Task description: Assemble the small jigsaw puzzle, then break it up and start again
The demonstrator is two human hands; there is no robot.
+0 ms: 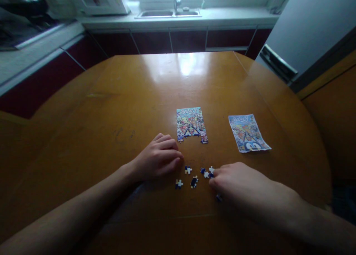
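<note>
Touching a small cluster of blue-and-white cardboard jigsaw pieces [207, 172] with the bent fingertips of the right hand [239, 184], palm down on the glossy brown wooden table [111, 110]; cannot tell whether pinching or just pressing, grip hidden under the fingers. Peeking out at that hand's near side, one more dark piece [219, 198]. Just left of the cluster, three loose pieces apart from each other and flat on the wood: one white-blue [188, 169], one nearer [178, 183], one darker [194, 181]. Judged very light, thin, stiff card; flat against a slick top, so probably easier slid than lifted; best taken by pinching opposite edges, not the small tabs, which look bendable. Left hand [158, 158] loosely curled, palm down, resting beside the pieces, nothing seen in it. Just beyond the left knuckles, a colourful part-assembled rectangular puzzle [191, 124], lower edge ragged with gaps. Right of it and apart, a printed paper sheet [248, 132] with a similar picture, slightly skewed. Far back, a pale counter with a steel sink [169, 13]; far right, a grey appliance [306, 28].
</note>
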